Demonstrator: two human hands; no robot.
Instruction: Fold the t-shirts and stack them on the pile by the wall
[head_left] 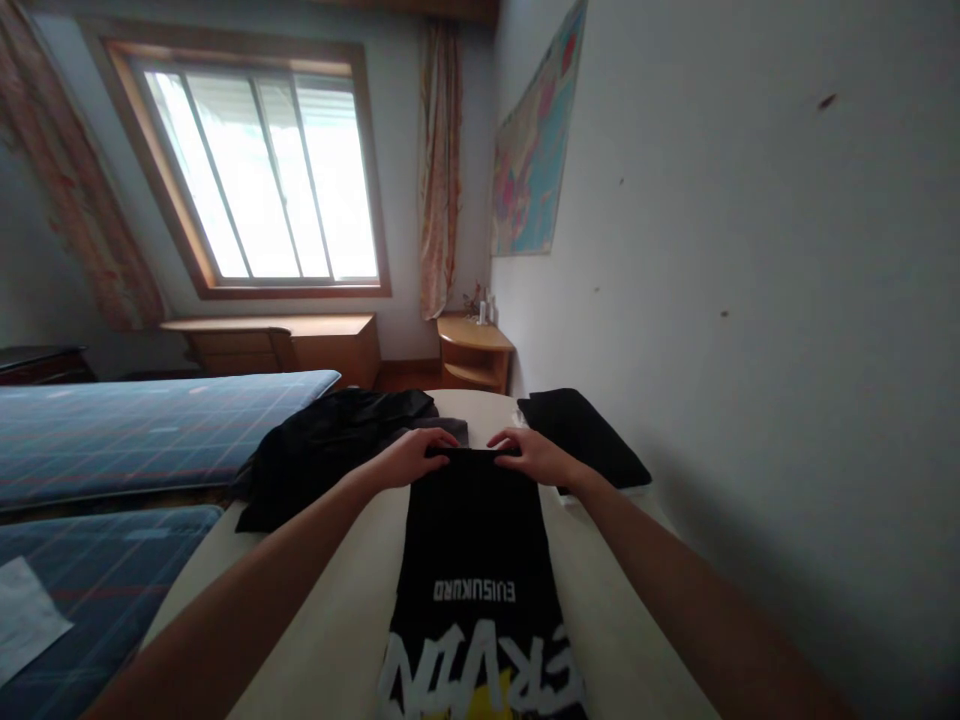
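A black garment (474,530) with white lettering and a patch of yellow lies flat in a long folded strip on the pale table, running toward me. Its far edge is pinched by both hands. My left hand (420,455) grips the far left part of that edge, thumb below and fingers above. On the right part, my right hand (536,458) holds it the same way. To the left sits a loose heap of dark clothes (322,450). Just past my right hand lies a neatly folded black cloth (589,435), with something white under its edge.
The cream table (622,590) has a rounded far edge. Blue plaid mattresses (150,430) are on the left, with a white sheet (26,615) on the nearer one. A wall (787,400) rises close on the right. A corner shelf (472,335) and desk (330,325) stand beyond.
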